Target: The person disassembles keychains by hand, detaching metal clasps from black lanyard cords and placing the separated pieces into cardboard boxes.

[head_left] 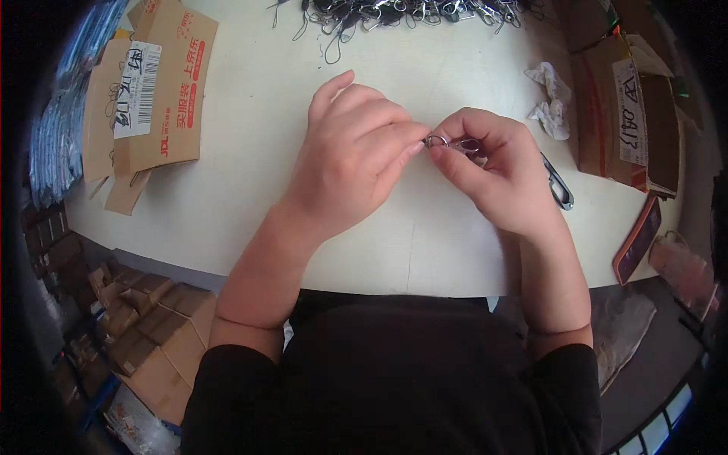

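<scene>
In front of my chest, both hands come together over the white table. My left hand pinches with thumb and index finger at the edge of a small metal ring; its other fingers are partly lifted. The fingers of my right hand are curled around a silver metal clasp joined to that ring, mostly hidden in the palm. Beside the right wrist lies a black tool handle, partly covered by the hand. A heap of black cord straps with metal clasps lies at the far edge.
An open cardboard box stands on the left by stacked blue plastic packets. To the right are another cardboard box, crumpled white paper and a phone in an orange case. Cartons are stacked below left.
</scene>
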`<action>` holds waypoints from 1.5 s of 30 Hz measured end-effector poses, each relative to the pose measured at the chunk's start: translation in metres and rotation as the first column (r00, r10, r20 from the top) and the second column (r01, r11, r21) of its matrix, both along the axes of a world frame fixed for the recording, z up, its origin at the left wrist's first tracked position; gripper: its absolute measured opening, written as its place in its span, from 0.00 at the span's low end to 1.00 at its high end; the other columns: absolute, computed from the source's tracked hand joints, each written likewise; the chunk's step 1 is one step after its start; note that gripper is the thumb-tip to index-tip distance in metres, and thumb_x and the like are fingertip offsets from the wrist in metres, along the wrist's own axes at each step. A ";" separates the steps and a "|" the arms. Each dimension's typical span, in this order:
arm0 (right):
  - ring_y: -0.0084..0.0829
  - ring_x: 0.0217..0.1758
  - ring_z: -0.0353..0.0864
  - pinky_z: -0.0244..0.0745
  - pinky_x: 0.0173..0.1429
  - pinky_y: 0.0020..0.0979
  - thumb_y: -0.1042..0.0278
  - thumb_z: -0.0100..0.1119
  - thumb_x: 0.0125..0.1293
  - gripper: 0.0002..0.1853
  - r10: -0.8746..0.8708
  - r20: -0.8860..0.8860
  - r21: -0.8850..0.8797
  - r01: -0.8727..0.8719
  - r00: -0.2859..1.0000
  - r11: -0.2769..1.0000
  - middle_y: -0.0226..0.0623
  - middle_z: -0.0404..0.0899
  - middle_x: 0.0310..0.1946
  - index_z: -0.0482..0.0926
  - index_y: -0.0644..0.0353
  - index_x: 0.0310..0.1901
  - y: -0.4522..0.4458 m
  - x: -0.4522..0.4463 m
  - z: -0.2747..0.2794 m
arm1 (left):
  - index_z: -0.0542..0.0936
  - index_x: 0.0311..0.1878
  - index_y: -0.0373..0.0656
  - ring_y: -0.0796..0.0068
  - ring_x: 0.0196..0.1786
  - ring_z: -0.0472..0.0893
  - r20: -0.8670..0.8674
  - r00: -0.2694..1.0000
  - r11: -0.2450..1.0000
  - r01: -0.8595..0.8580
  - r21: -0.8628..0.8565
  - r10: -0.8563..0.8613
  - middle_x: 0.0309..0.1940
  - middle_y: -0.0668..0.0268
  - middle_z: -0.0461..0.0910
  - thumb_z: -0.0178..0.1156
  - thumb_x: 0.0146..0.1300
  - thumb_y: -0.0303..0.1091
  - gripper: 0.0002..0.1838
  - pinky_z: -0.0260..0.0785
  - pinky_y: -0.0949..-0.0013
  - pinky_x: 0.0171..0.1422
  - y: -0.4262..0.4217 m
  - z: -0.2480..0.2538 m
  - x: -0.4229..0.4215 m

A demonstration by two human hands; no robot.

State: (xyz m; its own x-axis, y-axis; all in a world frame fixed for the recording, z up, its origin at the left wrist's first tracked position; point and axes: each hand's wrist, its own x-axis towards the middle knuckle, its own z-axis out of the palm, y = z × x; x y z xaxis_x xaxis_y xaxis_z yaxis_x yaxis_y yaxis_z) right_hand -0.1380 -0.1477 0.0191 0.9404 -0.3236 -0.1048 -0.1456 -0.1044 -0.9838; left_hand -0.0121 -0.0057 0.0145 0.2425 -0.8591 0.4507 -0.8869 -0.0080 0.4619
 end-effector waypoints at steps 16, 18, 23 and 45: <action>0.38 0.22 0.76 0.70 0.28 0.32 0.75 0.60 0.50 0.04 0.020 0.059 -0.381 0.004 0.998 0.924 0.42 0.74 0.20 0.76 0.66 0.27 0.002 0.001 0.003 | 0.82 0.33 0.42 0.68 0.36 0.75 -0.053 0.996 0.996 -0.065 0.066 0.068 0.27 0.68 0.77 0.62 0.51 0.24 0.05 0.57 0.53 0.65 0.001 -0.001 -0.005; 0.41 0.23 0.75 0.70 0.28 0.34 0.75 0.59 0.49 0.04 0.019 0.081 -0.398 0.015 0.996 0.917 0.43 0.74 0.20 0.76 0.65 0.27 0.002 0.001 0.003 | 0.82 0.33 0.42 0.68 0.36 0.75 -0.041 0.997 0.996 -0.060 0.064 0.063 0.27 0.68 0.77 0.63 0.51 0.24 0.05 0.57 0.52 0.65 0.001 -0.001 -0.005; 0.41 0.23 0.76 0.71 0.28 0.34 0.75 0.58 0.47 0.04 0.069 0.103 -0.487 -0.011 0.992 0.873 0.42 0.73 0.20 0.75 0.64 0.26 0.000 0.000 0.003 | 0.81 0.33 0.41 0.69 0.36 0.75 -0.069 0.997 0.996 -0.020 0.088 0.026 0.27 0.68 0.77 0.63 0.51 0.23 0.05 0.57 0.53 0.65 0.000 -0.001 -0.006; 0.41 0.23 0.76 0.71 0.28 0.35 0.75 0.59 0.47 0.04 0.049 0.108 -0.526 0.016 0.993 0.850 0.41 0.74 0.20 0.76 0.64 0.27 0.002 0.001 0.000 | 0.81 0.32 0.39 0.67 0.32 0.74 -0.111 0.992 0.997 -0.047 0.061 0.053 0.26 0.66 0.77 0.63 0.49 0.22 0.06 0.61 0.52 0.62 -0.001 -0.002 -0.009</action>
State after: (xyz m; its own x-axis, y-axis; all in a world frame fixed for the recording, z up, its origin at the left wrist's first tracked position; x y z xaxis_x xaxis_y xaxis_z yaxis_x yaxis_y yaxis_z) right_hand -0.1372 -0.1459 0.0196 0.9409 -0.2844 0.1838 -0.0305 -0.6116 -0.7906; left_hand -0.0208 -0.0070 0.0121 0.3321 -0.8688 0.3674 -0.8269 -0.0809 0.5564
